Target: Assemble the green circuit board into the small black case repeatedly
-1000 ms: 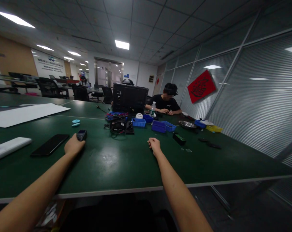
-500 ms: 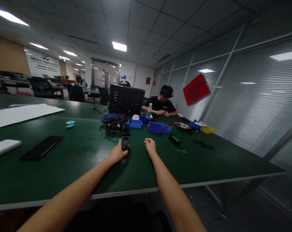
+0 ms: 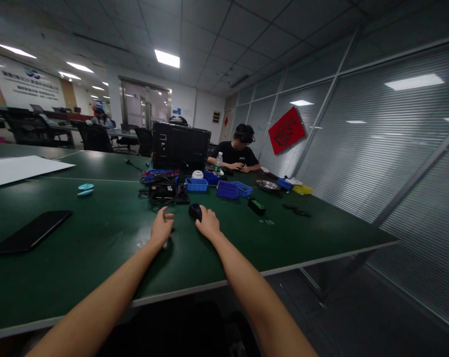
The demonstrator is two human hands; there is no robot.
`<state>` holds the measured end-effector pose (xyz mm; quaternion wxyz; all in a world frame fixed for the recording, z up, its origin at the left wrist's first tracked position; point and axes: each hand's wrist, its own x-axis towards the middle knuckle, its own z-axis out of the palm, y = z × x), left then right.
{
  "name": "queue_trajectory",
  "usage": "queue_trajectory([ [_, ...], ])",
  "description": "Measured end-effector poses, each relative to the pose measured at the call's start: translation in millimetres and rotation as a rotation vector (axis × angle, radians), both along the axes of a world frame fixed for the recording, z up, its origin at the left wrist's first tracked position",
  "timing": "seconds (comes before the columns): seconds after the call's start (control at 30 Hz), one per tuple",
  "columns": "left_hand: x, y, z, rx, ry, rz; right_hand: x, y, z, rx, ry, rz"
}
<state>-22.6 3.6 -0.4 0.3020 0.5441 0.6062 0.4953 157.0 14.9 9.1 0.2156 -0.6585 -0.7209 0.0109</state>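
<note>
My right hand (image 3: pixel 209 224) has its fingers and thumb closed on a small black box-shaped device (image 3: pixel 195 211), which it holds just above or on the green table. The device's exact kind does not show, and the hand hides its right side. To the left, my left hand (image 3: pixel 162 227) is empty, with its fingers apart and bent toward the device. Just beyond my left hand lie a black power unit (image 3: pixel 162 191) with cables and a small black stand-like part (image 3: pixel 182 194).
Blue bins (image 3: pixel 197 185), a white ball (image 3: pixel 197 174) and a bottle (image 3: pixel 218 163) stand farther back. A black-and-green box (image 3: pixel 256 207) sits to the right. At the left lie a black tablet-like slab (image 3: pixel 31 232) and a light-blue case (image 3: pixel 85 189). A person (image 3: pixel 235 153) sits opposite.
The black device has passed from my left hand to my right hand and now lies tilted. My left hand has let go and drawn left. The view has turned right.
</note>
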Motion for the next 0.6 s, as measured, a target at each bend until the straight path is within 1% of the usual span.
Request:
queue_trajectory([
  [0.17, 2.2, -6.3, 5.8, 0.017, 0.163, -0.017, 64.9, 24.9, -0.1, -0.007, 0.098, -0.351],
  [0.27, 3.6, -6.8, 6.6, 0.012, 0.195, -0.012, 93.7, 32.9, -3.7, 0.037, 0.165, -0.466],
  [0.37, 3.4, -4.6, 4.9, 0.008, 0.206, -0.012, 102.6, 35.0, -6.6, 0.040, 0.213, -0.484],
  [0.6, 3.3, -2.1, 1.3, 0.005, 0.221, -0.014, 98.1, 32.4, -4.7, 0.064, 0.235, -0.520],
])
